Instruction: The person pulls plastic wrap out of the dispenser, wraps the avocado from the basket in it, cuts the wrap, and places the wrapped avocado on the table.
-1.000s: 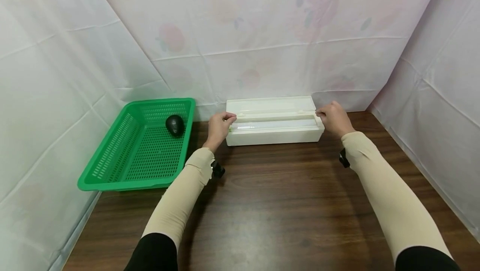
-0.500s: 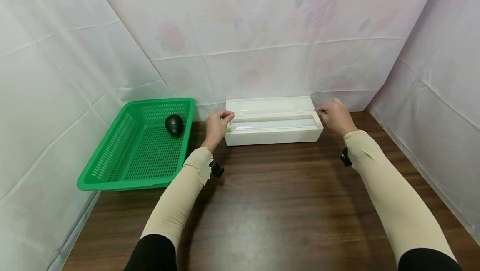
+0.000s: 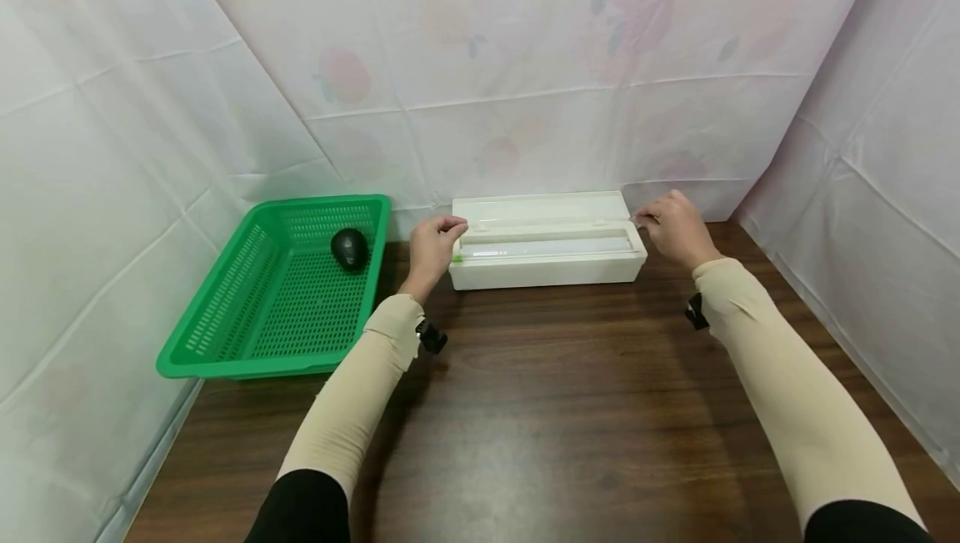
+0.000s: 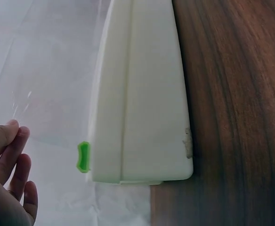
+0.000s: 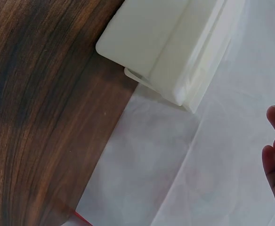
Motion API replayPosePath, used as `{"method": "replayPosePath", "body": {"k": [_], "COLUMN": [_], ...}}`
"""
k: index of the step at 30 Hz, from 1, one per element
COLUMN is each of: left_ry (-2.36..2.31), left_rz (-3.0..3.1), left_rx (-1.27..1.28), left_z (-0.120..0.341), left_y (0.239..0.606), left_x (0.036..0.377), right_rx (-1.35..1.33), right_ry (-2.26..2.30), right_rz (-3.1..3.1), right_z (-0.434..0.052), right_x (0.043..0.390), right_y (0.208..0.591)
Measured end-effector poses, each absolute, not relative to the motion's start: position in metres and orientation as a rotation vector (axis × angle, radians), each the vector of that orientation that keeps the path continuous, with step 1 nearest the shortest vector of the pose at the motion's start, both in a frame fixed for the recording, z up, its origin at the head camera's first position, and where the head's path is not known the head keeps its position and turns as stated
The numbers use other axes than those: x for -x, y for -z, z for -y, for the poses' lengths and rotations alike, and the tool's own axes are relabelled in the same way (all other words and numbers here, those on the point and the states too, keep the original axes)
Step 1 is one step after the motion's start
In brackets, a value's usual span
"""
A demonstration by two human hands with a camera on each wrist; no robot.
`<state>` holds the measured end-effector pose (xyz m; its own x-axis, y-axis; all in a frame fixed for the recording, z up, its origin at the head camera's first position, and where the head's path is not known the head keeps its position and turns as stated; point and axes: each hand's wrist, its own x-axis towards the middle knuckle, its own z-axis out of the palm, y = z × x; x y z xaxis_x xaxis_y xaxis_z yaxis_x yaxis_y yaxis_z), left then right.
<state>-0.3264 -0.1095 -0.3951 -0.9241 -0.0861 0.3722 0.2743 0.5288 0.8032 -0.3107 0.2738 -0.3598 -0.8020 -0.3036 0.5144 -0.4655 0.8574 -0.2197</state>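
A white cling film dispenser box (image 3: 547, 272) stands at the back of the table with its lid (image 3: 540, 208) raised and a pale roll (image 3: 547, 248) inside. My left hand (image 3: 431, 253) is at its left end, pinching the edge of clear cling film (image 4: 38, 80) between thumb and forefinger. A small green slider (image 4: 83, 157) sits on the box edge below that hand. At the box's right end, my right hand (image 3: 678, 230) pinches the film's other corner, where a faint glint shows at the fingertips. In the right wrist view only some fingers (image 5: 271, 165) show at the edge.
To the left stands a green plastic basket (image 3: 262, 369) with a dark avocado (image 3: 349, 250) in it. The brown wooden table (image 3: 555, 409) extends in front of the box. White patterned cloth (image 3: 525, 51) hangs close behind the box and along both sides.
Both hands have risen slightly, the left drifting a little left and the right a little right. The box and basket have stayed in place.
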Motion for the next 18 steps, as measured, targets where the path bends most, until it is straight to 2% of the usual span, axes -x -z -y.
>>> {"method": "replayPosePath", "body": {"k": [18], "left_ry": [1.351], "left_rz": [2.367], "left_rx": [0.178], "left_z": [0.107], "left_y": [0.377], "left_x": [0.314], "right_rx": [-0.592], "right_ry": [-0.456], "right_rz": [2.520], "right_z": [-0.276], "right_x": [0.300], "right_y": [0.346]}}
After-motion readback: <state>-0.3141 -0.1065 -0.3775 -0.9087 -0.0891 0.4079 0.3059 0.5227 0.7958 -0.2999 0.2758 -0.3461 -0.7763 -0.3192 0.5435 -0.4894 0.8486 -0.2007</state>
